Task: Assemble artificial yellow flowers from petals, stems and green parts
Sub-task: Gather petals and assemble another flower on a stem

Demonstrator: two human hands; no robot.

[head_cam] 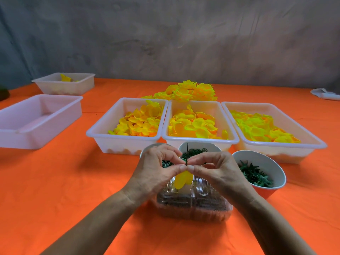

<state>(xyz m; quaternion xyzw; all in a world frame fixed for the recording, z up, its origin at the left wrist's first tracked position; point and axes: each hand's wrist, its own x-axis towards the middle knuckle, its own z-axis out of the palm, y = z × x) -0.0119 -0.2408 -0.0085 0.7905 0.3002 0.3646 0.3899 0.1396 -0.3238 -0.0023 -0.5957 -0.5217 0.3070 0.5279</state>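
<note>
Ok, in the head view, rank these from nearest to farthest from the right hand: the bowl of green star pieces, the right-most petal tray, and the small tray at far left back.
From the right hand:
1. Bowl of green star pieces, just to its right.
2. Right-most petal tray, behind that bowl.
3. Small tray, far back left across the table.

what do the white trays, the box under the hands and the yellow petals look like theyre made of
White trays: likely plastic, smooth and slightly translucent, since petal colour glows through the walls. Box under the hands: thin clear plastic with glossy glare and moulded ridges, dark contents visible through it. Yellow petals: probably thin fabric or soft synthetic sheet, matte, lightly cupped; the picture cannot settle which.
</note>
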